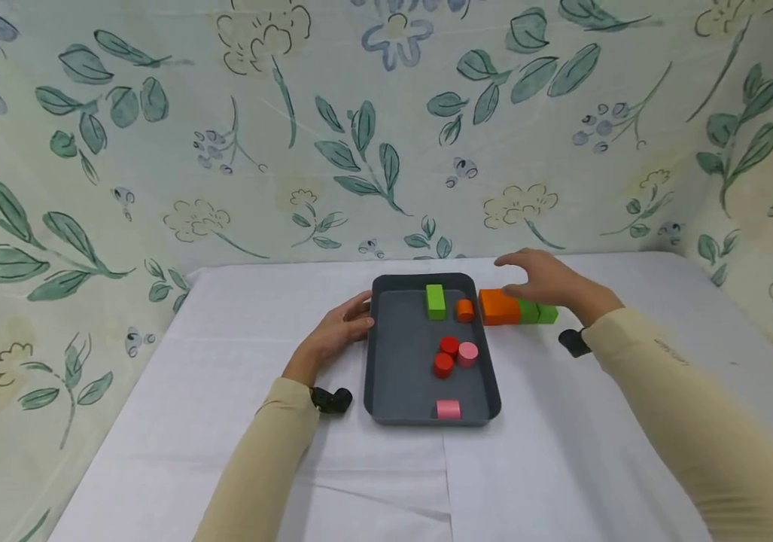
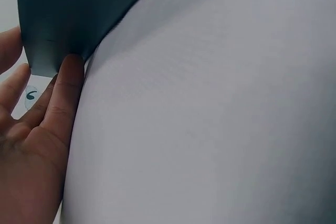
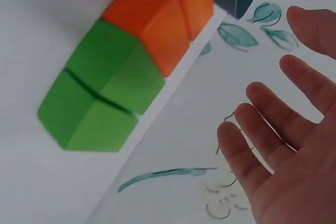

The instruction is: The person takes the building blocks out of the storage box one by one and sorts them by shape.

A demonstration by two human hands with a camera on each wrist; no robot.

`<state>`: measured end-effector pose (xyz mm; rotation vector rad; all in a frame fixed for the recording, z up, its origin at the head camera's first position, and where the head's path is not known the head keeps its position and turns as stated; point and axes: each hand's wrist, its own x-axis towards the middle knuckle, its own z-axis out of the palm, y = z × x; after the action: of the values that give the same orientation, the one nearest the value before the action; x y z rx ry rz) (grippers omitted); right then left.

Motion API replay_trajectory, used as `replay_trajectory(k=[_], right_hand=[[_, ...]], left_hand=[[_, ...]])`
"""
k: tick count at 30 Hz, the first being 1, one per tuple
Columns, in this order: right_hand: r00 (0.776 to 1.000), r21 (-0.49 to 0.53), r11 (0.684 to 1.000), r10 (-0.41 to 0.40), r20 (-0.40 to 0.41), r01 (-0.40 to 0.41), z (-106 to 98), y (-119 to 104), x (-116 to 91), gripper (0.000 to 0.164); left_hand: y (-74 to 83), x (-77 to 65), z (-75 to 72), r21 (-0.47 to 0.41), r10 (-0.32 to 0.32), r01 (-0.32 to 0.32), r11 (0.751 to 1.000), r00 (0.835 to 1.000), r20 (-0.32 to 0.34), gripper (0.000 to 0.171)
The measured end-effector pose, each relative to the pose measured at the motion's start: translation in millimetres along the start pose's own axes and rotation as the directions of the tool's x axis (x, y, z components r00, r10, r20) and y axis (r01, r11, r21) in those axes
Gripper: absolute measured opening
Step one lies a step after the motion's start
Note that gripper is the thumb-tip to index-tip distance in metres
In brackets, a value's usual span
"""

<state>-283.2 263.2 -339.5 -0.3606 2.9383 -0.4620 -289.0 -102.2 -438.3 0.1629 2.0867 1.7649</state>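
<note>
My left hand (image 1: 342, 329) rests at the left wall of a dark grey tray (image 1: 386, 361). In the left wrist view its fingers (image 2: 65, 85) touch the tray's outside, fairly straight. My right hand (image 1: 549, 282) is spread, with nothing between thumb and fingers, near the row of blocks beside the tray. That row has orange blocks (image 1: 497, 307) next to the tray and green blocks (image 3: 118, 66) further right. Inside the tray stand a green block (image 1: 436, 301), an orange cylinder (image 1: 464, 311), red cylinders (image 1: 443, 365), a pink cylinder (image 1: 467, 354) and another pink cylinder (image 1: 448, 409) lying on its side.
A white cloth (image 1: 223, 391) covers the table under the tray and blocks. Behind the table hangs a floral curtain (image 1: 372, 75), which also runs down both sides. Small dark devices (image 1: 332, 400) sit on both wrists.
</note>
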Motion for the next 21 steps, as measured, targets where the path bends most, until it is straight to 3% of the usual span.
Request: replay_trajectory(k=[7, 11, 16, 21], right_hand=[[0.991, 0.003, 0.992, -0.126, 0.045, 0.126, 3, -51, 15, 0.048], [0.983, -0.024, 0.986, -0.161, 0.090, 0.164, 12, -72, 26, 0.049], [0.977, -0.112, 0.982, -0.130, 0.171, 0.151, 29, -91, 38, 0.057], [0.977, -0.132, 0.987, -0.066, 0.202, 0.094, 44, -97, 48, 0.066]], left_hand=[[0.5, -0.4, -0.5, 0.006, -0.015, 0.015, 1.000, 1.000, 0.002, 0.063], [2.1, -0.6, -2.0, 0.002, 0.017, -0.017, 1.000, 1.000, 0.024, 0.064], [2.1, -1.4, -4.0, 0.008, 0.047, -0.048, 0.999, 0.998, 0.050, 0.065], [-0.7, -1.6, -3.1, 0.007, 0.044, -0.044, 0.999, 0.998, 0.053, 0.064]])
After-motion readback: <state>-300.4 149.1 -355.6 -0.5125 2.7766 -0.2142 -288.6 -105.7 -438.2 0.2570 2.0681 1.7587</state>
